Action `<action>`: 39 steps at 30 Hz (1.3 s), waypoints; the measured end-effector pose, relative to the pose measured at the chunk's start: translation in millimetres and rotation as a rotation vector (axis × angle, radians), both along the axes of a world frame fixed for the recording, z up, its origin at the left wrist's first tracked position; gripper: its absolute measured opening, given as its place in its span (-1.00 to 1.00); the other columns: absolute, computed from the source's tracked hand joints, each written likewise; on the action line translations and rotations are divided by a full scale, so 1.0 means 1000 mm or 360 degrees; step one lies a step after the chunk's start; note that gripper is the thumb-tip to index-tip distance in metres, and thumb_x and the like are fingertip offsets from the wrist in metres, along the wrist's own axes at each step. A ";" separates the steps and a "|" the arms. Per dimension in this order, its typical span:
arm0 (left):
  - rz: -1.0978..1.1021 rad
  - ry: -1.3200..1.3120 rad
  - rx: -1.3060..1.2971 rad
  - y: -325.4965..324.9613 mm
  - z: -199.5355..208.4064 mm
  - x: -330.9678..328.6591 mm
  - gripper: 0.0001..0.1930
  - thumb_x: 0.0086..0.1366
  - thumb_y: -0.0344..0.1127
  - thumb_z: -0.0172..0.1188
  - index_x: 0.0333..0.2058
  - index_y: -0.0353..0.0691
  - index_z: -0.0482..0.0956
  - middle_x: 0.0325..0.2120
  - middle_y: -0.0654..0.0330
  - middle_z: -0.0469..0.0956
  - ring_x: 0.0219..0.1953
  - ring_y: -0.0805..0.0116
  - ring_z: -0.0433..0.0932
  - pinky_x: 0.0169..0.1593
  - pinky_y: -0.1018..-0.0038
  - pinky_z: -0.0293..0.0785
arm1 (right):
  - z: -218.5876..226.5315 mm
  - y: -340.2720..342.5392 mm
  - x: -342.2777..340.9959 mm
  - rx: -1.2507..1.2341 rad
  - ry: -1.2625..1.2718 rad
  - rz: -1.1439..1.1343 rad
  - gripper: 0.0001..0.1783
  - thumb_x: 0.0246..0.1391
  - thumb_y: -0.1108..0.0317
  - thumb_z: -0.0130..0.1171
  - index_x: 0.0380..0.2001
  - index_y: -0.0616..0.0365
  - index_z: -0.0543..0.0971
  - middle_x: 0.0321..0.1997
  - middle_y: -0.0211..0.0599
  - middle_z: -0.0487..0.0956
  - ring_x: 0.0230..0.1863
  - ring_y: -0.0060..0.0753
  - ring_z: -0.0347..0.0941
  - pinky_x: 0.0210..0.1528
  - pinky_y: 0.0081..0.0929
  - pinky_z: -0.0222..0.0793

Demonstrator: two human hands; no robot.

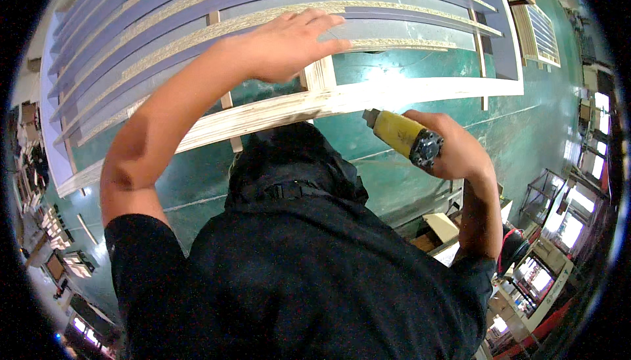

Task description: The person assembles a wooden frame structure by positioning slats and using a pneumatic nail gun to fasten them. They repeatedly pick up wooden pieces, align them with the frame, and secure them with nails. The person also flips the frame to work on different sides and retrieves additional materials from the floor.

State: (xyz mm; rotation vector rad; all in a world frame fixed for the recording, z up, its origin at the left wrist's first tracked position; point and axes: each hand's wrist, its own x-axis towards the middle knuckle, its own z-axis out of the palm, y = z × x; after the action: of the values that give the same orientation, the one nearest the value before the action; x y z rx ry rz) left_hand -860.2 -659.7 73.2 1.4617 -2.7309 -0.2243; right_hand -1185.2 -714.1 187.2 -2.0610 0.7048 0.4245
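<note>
My left hand [296, 41] is over the frame's nearest slats, its fingers stretched out and apart. It lies at the chipboard edge of one slat [401, 45]; whether the fingertips press on it I cannot tell. My right hand [453, 143] is wrapped round a yellow-and-black nail gun [397, 130]. The tool's grey end points up and left, close to the near pale wooden rail [263, 115] of the slatted frame. From here I cannot tell whether it touches the rail. A short wooden crosspiece [320, 74] meets the rail just beside my left hand.
Several parallel grey slats [420, 13] with chipboard edges run across the large frame. Below is a green floor [394, 186]. Another slatted panel [540, 34] stands at the far right, a metal rack [544, 189] at the right, and stacked wood pieces [56, 228] at the left.
</note>
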 end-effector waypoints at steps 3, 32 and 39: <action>0.0289 0.0268 0.0235 0.035 -0.005 -0.009 0.10 -0.09 -0.02 0.56 0.42 -0.03 0.16 0.45 -0.16 -0.02 0.44 -0.27 0.08 0.41 -0.10 0.13 | -0.002 -0.010 0.023 -0.0136 -0.0086 0.0151 -0.39 -0.23 0.46 0.32 0.03 0.24 0.53 -0.17 0.11 0.63 -0.09 0.16 0.58 -0.04 -0.24 0.46; 0.0570 0.0505 0.0409 0.062 -0.041 -0.025 0.24 -0.41 -0.03 0.69 0.37 0.03 0.25 0.38 0.00 0.07 0.43 -0.04 0.10 0.32 -0.20 0.06 | -0.029 -0.022 0.115 -0.0199 0.0531 0.0415 -0.19 -0.20 0.30 0.43 0.25 0.04 0.49 0.02 0.06 0.58 0.07 0.05 0.53 0.17 -0.24 0.45; 0.0577 0.0433 0.0452 0.060 -0.036 -0.026 0.25 -0.38 0.01 0.69 0.38 -0.01 0.24 0.42 -0.02 0.01 0.45 -0.05 0.06 0.34 -0.21 0.02 | -0.035 -0.029 0.100 -0.0176 0.0429 0.0381 -0.18 -0.21 0.32 0.43 0.25 0.09 0.49 0.04 0.07 0.58 0.08 0.05 0.53 0.20 -0.23 0.43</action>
State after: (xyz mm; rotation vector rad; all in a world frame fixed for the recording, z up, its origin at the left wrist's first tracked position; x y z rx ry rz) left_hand -886.7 -599.5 37.1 1.8045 -2.2432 -0.7553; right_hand -1085.6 -742.9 152.1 -2.2259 0.6514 0.8282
